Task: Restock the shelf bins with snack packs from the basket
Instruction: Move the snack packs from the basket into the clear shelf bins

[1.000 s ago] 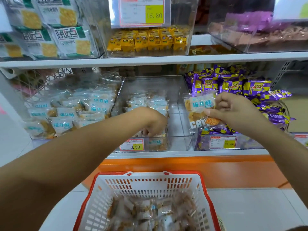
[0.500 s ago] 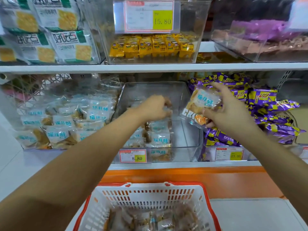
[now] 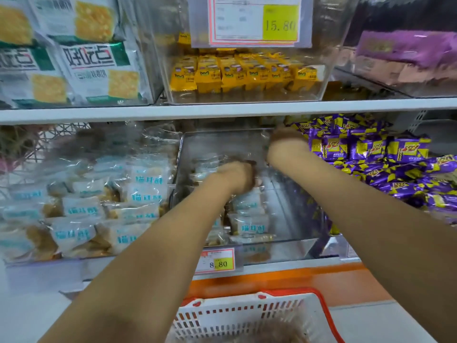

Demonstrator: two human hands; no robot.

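my left hand (image 3: pixel 236 178) curled on a pack (image 3: pixel 248 162) low in the bin (image 3: pixel 286 251), my right hand (image 3: pixel 284 138) at its back wall, blurred, grip unclear, basket (image 3: pixel 247 315) below

15.80: price tag (image 3: pixel 279 26), upper bin | 8.80: lower price tag (image 3: pixel 218 264), middle bin (image 3: pixel 291 251) | 好吃点: green-white bags (image 3: pixel 94 58)

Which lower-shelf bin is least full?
The middle bin, with the 8.80 tag: its right side is bare, while white packs and purple packs heap the bins beside it.
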